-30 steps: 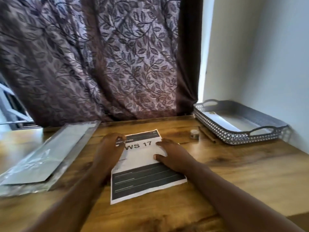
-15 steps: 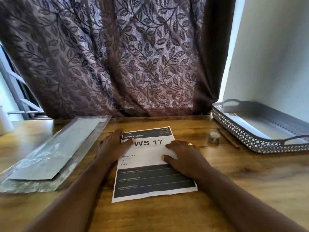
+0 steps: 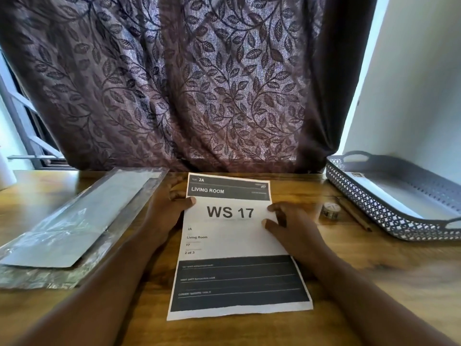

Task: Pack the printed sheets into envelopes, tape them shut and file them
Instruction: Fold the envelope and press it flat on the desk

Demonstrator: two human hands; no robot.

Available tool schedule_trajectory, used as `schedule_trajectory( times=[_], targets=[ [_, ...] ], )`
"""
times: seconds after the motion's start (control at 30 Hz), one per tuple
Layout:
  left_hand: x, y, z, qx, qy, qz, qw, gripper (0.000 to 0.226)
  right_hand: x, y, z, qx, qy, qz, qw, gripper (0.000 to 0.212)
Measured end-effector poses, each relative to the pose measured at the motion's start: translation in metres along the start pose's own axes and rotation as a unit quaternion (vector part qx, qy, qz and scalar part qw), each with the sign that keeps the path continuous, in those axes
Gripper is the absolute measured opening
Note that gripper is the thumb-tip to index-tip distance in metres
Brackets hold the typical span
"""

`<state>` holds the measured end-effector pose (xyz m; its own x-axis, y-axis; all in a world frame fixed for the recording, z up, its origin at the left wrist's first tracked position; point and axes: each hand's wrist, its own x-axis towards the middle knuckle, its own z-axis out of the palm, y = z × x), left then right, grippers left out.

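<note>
Head view: printed sheet at six o'clock, flat a moment ago, now lifts at its far end; left hand pinches its left edge; right hand touches the right edge, hold unclear; likely folding for envelopes at nine o'clock.

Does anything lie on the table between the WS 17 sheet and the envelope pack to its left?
Nothing visible does. The left hand grips the printed sheet at its left edge, and from there to the envelope pack only the wood of the table shows.
</note>
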<state>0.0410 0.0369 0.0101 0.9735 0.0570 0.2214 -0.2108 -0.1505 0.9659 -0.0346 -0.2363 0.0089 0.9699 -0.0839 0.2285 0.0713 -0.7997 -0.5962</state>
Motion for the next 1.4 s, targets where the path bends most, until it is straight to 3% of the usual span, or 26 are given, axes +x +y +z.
schedule_trajectory(
  times=[0.1,0.17,0.23,0.3,0.47,0.7,1.1,1.23,1.33,1.4],
  targets=[
    [-0.003,0.002,0.003,-0.025,-0.006,-0.007,1.0,0.039,0.016,0.009,-0.005,0.108,0.07,0.051,0.99,0.031],
    [-0.006,0.005,0.005,-0.039,-0.003,-0.011,0.999,0.031,0.025,0.011,-0.007,0.23,0.078,0.094,0.966,0.041],
    [-0.008,0.007,0.007,-0.035,-0.003,-0.014,0.999,0.025,0.032,0.012,-0.009,0.319,0.07,0.106,0.939,0.035],
    [-0.009,0.008,0.008,-0.031,0.0,-0.015,0.999,0.021,0.036,0.015,-0.009,0.333,0.051,0.083,0.938,0.018],
    [-0.009,0.007,0.009,-0.022,-0.019,-0.012,0.999,0.016,0.039,0.022,-0.01,0.349,0.018,0.049,0.936,0.013],
    [-0.007,0.005,0.009,-0.056,-0.081,-0.037,0.994,0.02,0.039,0.026,-0.014,0.473,0.041,0.078,0.877,0.011],
    [-0.007,0.005,0.006,-0.088,-0.075,-0.025,0.993,0.019,0.037,0.029,-0.021,0.524,-0.017,0.082,0.847,0.019],
    [-0.009,0.005,0.005,-0.093,-0.069,-0.02,0.993,0.02,0.037,0.027,-0.022,0.506,-0.004,0.092,0.858,0.032],
    [-0.01,0.011,0.007,-0.104,-0.057,-0.037,0.992,0.029,0.036,0.026,-0.021,0.485,0.002,0.087,0.87,0.016],
    [-0.011,0.012,0.008,-0.093,-0.055,-0.045,0.993,0.027,0.036,0.028,-0.017,0.436,0.009,0.064,0.898,0.006]
  ],
)
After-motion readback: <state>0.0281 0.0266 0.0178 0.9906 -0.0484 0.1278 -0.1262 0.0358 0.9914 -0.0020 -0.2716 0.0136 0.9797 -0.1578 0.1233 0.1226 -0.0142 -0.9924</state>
